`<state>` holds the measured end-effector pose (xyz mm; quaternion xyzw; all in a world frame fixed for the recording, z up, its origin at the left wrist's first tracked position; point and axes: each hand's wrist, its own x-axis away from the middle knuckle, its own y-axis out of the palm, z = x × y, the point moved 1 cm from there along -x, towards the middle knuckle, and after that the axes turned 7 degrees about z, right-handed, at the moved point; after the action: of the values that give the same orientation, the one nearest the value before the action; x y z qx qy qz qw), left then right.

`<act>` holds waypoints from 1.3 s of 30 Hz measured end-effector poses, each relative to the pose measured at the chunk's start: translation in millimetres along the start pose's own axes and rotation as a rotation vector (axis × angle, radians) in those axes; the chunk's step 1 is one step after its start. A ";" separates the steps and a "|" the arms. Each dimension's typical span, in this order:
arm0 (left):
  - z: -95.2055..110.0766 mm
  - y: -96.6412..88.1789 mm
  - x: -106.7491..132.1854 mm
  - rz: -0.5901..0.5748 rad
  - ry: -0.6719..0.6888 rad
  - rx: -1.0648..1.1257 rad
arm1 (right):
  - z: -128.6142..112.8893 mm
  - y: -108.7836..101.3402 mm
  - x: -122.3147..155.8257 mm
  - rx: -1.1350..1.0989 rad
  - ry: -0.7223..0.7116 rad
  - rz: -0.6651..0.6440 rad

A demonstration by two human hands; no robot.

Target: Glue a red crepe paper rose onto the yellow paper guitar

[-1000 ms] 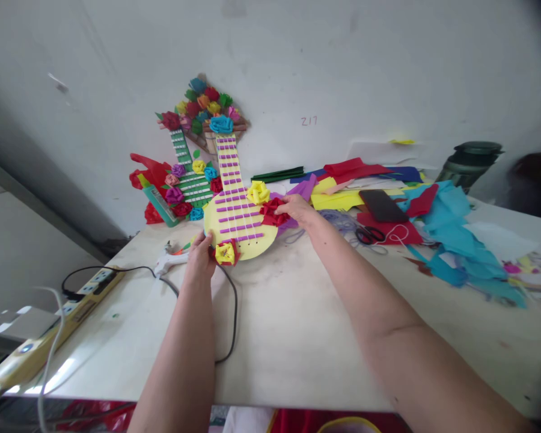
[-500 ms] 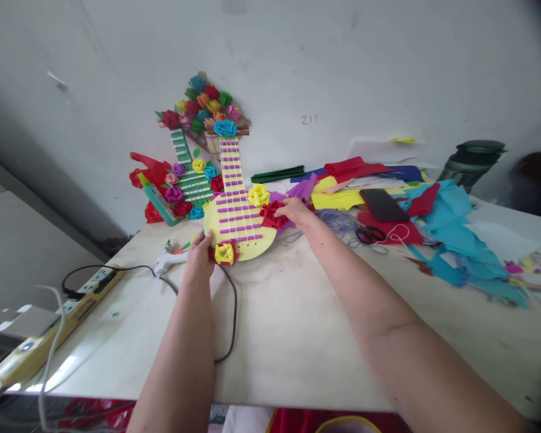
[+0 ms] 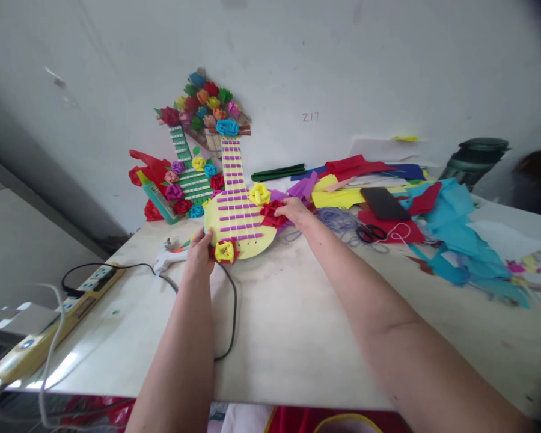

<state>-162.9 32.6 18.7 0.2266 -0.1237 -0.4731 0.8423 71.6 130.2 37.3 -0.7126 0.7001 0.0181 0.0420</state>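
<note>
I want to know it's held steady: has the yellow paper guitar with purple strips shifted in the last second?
No. The yellow paper guitar sits where it was relative to the black scissors and the green paper guitar behind it.

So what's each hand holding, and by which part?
Left hand grips the yellow paper guitar cut-out at its body's lower-left edge. Right hand has fingertips on the red paper flower at the right edge; pinch or press, cannot tell.

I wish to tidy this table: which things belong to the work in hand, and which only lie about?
In hand: yellow paper guitar, held at its lower edge by the left hand; red paper flower, touched by the right hand.
Lying about: scissors, dark phone, coloured paper sheets, glue gun, power strip, green paper guitar.
</note>
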 end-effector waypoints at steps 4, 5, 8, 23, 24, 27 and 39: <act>0.3 0.7 0.3 0.012 -0.008 -0.006 | -1.2 2.3 1.8 0.002 -0.001 0.018; 0.2 0.7 0.0 0.021 -0.013 -0.006 | -2.6 2.6 2.7 -0.007 0.000 0.019; -0.4 0.1 -1.0 0.048 -0.020 0.002 | -9.6 1.4 5.5 -0.064 0.003 -0.027; 2.1 -1.7 -0.9 0.180 -0.150 0.099 | -11.8 -22.5 4.3 -0.120 -0.194 -0.368; 2.4 -1.2 -0.5 0.188 -0.164 0.107 | -12.0 -19.1 6.0 -0.125 -0.206 -0.384; 3.1 -0.2 0.5 0.190 -0.197 0.128 | -14.3 -8.0 11.3 -0.145 -0.252 -0.405; 1.6 1.9 2.8 0.146 -0.223 0.119 | -11.5 2.1 9.1 0.002 -0.383 -0.270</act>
<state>-160.8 30.6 21.0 0.2126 -0.2605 -0.4249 0.8405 69.2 120.1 47.9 -0.7833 0.5776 0.1467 0.1768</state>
